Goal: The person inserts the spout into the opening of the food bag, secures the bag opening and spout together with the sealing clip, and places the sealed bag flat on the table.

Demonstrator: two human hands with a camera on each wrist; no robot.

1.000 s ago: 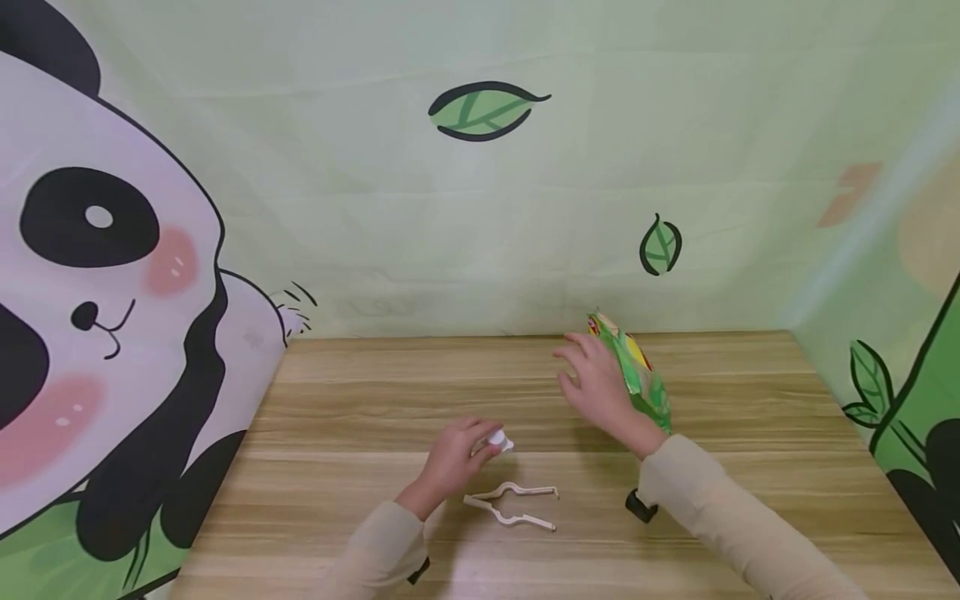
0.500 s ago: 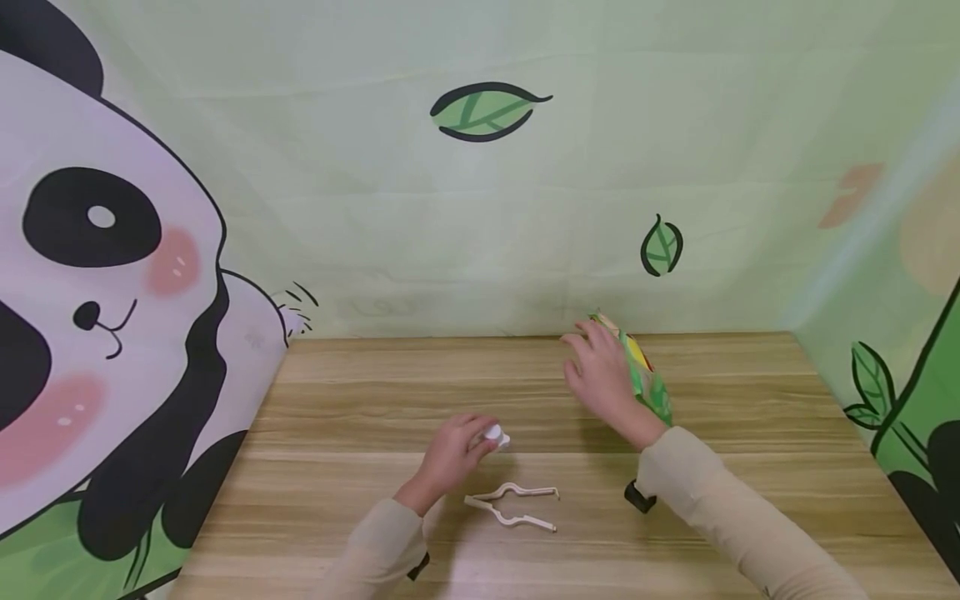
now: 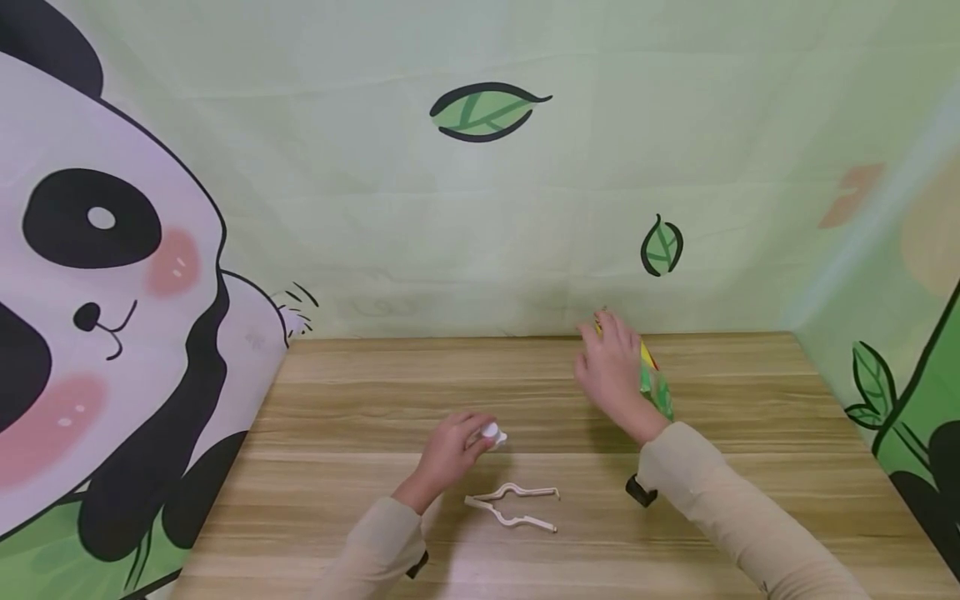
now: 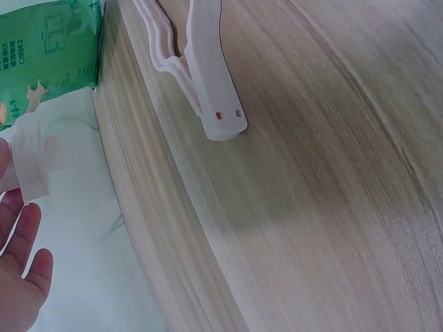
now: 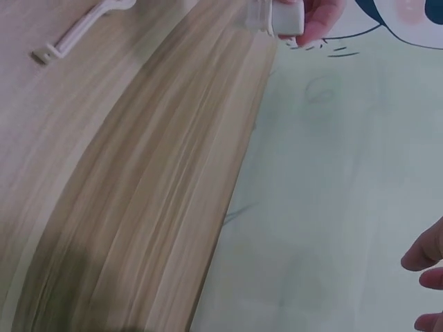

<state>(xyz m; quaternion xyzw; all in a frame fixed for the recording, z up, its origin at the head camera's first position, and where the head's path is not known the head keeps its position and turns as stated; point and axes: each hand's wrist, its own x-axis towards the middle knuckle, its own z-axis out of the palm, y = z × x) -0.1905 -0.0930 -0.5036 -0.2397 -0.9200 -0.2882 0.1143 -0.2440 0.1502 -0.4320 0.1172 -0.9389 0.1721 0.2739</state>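
My left hand (image 3: 445, 454) pinches a small white capped spout (image 3: 491, 432) above the table. In the left wrist view this spout (image 4: 33, 162) has a ribbed cap and a translucent tube end. A white V-shaped bag clip (image 3: 531, 491) lies on the table with its arms spread, just in front of that hand. My right hand (image 3: 613, 367) is at the upper part of a green snack bag (image 3: 660, 396) and hides much of it. Its fingers are spread apart at the edge of the right wrist view; whether they touch the bag is hidden.
The wood-grain table (image 3: 360, 392) meets a pale green cloth backdrop (image 3: 337, 208) with printed leaves and a panda (image 3: 135, 333) at the left. The bag stands towards the table's back edge.
My right hand has shifted right and slightly away from me, covering more of the green bag. The left hand with the spout moved slightly left. The clip stayed put.
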